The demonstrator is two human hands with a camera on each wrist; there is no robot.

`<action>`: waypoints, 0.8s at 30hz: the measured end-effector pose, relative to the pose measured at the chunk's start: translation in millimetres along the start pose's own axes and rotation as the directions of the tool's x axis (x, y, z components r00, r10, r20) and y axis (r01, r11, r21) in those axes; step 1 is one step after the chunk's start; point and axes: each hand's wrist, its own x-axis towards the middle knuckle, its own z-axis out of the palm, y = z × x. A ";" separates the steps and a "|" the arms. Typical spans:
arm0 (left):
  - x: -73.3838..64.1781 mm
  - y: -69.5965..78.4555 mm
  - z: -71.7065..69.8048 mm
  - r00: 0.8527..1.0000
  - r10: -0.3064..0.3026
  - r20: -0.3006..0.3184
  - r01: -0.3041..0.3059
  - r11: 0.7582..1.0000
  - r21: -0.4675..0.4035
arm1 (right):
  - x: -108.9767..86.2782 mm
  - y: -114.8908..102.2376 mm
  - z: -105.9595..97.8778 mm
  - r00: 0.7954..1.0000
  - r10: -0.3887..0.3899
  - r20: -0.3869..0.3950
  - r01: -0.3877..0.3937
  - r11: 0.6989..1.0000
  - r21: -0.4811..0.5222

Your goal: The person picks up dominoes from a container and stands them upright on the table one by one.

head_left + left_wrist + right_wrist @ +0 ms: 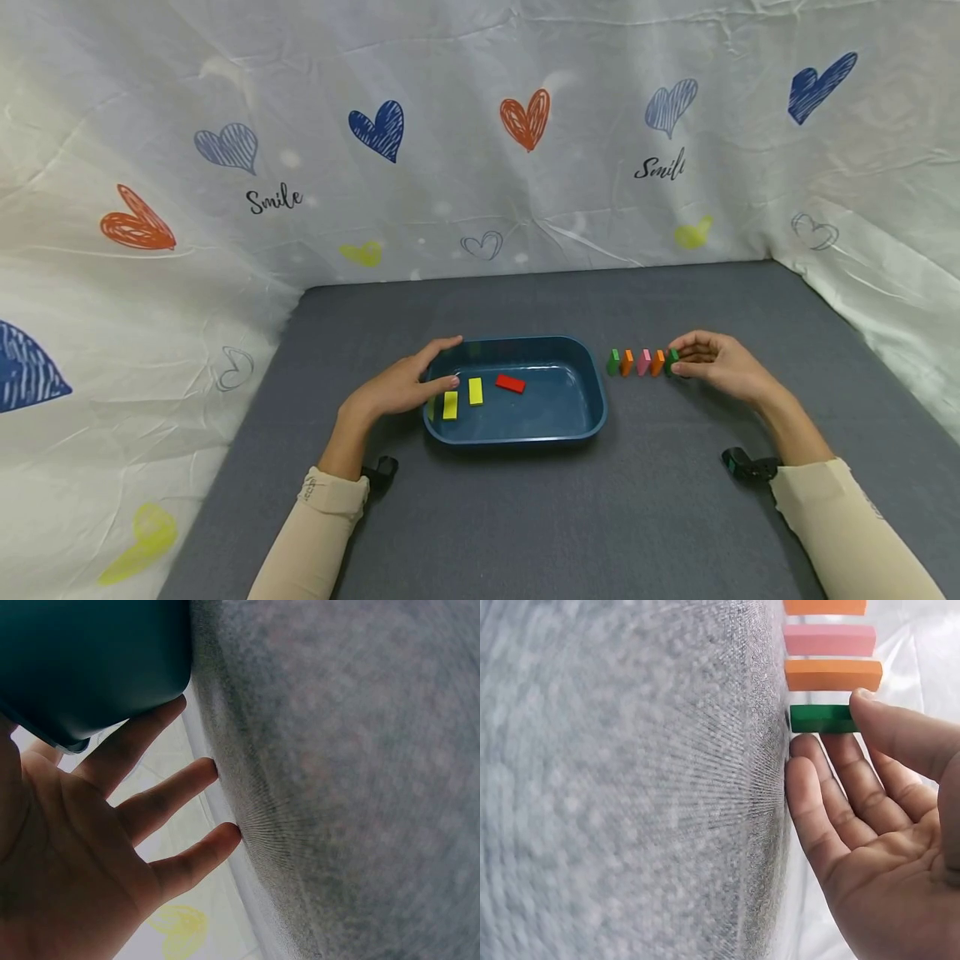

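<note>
My left hand holds the left end of a dark blue tray, its thumb over the rim and fingers along the outside. In the left wrist view, a fingertip touches the tray's wall and other fingers reach the table surface, spread apart. Two yellow blocks and a red block lie in the tray. To its right, my right hand pinches an upright green domino block between thumb and fingers. It is the right end of a row with an orange block, a pink block and others.
The row's left end is another green block, close to the tray's right side, with an orange block beside it. A grey cloth covers the table. Behind hangs a white curtain printed with hearts.
</note>
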 end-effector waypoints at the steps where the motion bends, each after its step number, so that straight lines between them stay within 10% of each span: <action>1: -0.2 0.2 -0.2 1.000 0.005 0.000 -0.005 1.000 0.002 | 0.3 -0.2 0.2 1.000 0.001 -0.001 -0.001 1.000 0.001; 24: 2.1 -3.0 0.7 1.000 0.006 -0.001 -0.006 1.000 -0.005 | 1.1 2.8 2.0 1.000 0.011 0.011 -0.011 1.000 -0.028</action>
